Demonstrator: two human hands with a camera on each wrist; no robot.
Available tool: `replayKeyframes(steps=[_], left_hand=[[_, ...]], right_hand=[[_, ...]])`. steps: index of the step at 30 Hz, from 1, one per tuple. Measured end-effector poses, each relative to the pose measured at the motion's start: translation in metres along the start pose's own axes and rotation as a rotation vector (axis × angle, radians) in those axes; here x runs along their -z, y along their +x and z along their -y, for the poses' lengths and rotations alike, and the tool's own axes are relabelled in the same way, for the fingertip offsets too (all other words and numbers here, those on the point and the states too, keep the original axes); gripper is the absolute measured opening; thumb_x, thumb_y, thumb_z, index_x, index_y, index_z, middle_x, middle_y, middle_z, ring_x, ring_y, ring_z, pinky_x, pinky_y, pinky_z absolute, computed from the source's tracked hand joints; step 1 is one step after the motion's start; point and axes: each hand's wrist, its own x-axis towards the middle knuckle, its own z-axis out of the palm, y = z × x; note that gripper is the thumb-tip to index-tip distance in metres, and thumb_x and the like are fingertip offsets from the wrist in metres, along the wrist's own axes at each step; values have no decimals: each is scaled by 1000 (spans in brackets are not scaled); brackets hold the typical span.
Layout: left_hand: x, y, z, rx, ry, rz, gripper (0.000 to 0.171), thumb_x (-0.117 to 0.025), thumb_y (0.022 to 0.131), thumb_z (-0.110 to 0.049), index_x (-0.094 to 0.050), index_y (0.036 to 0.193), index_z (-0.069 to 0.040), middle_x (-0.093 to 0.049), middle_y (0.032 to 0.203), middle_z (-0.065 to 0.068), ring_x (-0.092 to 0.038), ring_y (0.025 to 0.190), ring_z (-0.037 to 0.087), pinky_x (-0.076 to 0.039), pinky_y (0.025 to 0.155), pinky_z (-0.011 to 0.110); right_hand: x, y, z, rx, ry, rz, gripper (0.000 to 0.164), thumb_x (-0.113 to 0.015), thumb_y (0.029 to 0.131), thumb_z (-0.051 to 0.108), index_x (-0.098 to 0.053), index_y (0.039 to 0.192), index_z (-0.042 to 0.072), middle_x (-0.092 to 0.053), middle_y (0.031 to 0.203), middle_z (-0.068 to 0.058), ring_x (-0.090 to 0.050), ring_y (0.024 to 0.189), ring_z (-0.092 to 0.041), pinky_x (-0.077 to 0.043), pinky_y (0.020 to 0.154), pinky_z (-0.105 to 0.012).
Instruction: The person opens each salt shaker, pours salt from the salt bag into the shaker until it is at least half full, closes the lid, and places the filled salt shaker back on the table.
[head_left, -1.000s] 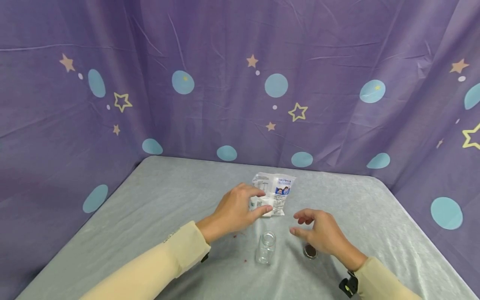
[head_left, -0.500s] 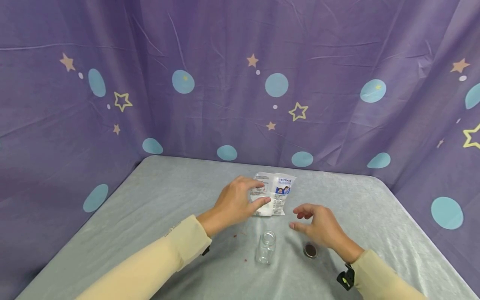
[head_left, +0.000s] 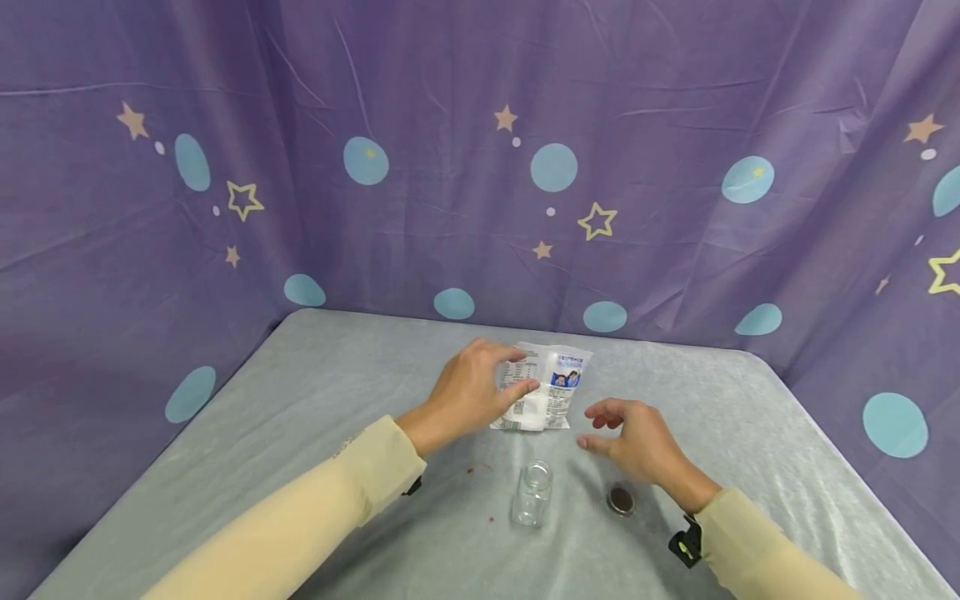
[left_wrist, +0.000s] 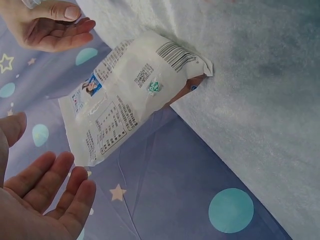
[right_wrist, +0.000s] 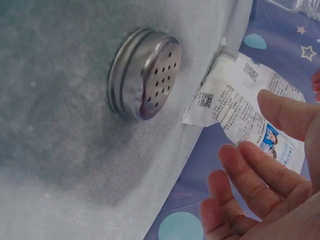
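Note:
My left hand (head_left: 468, 385) hovers beside the left edge of a white printed packet (head_left: 558, 400), thumb and fingers spread, holding nothing. In the left wrist view its fingers (left_wrist: 52, 185) reach toward a corner of the packet; whether they touch it I cannot tell. My right hand (head_left: 637, 442) is to the packet's right with loosely bent fingers and nothing in them. Below it on the cloth is a metal shaker lid (head_left: 621, 500), its perforated top showing in the right wrist view (right_wrist: 162, 75). A clear glass jar (head_left: 531, 496), without its lid on, is between the forearms.
A grey-blue cloth (head_left: 360, 358) covers the table. Small reddish specks (head_left: 470, 471) lie left of the jar. A purple curtain (head_left: 450, 108) with stars and dots rises behind the table's far edge.
Both hands have moved slightly away from me, the left one higher along the packet. The right hand has uncovered the lid. Packet, jar and lid stay in place.

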Motion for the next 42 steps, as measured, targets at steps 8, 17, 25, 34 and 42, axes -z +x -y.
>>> replayKeyframes(steps=[8, 17, 25, 34, 42], left_hand=[[2, 5, 0, -1, -1, -8, 44, -78, 92, -38, -72, 126, -10, -72, 125, 2, -62, 118, 22, -52, 98, 42], [4, 11, 1, 12, 29, -24, 45, -79, 92, -38, -71, 127, -12, -71, 127, 3, -61, 117, 22, -52, 98, 41], [3, 16, 3, 11, 56, -23, 46, -80, 91, -37, -71, 127, -11, -70, 127, 3, -60, 115, 21, -52, 95, 39], [1, 19, 3, 20, 71, -9, 47, -80, 91, -37, -70, 129, -11, -69, 129, 4, -60, 116, 22, -52, 95, 40], [-1, 22, 5, 32, 79, 1, 49, -80, 91, -37, -69, 130, -10, -69, 131, 5, -59, 119, 22, -51, 99, 40]], right_hand=[[-1, 9, 0, -22, 0, 19, 37, -86, 84, 25, -75, 114, 7, -75, 101, -7, -67, 99, -32, -53, 84, -47], [-4, 19, -3, -62, 17, 37, 39, -86, 83, 24, -74, 116, 7, -75, 100, -7, -66, 101, -32, -53, 86, -48], [-8, 28, -5, -86, 6, 67, 42, -87, 83, 24, -74, 118, 6, -74, 101, -7, -65, 101, -30, -52, 88, -48], [-10, 36, -7, -94, -6, 81, 43, -87, 82, 23, -74, 119, 6, -74, 99, -6, -64, 101, -30, -51, 88, -49], [-15, 42, -7, -91, -14, 87, 43, -88, 80, 22, -74, 117, 6, -73, 97, -6, -63, 96, -27, -51, 86, -47]])
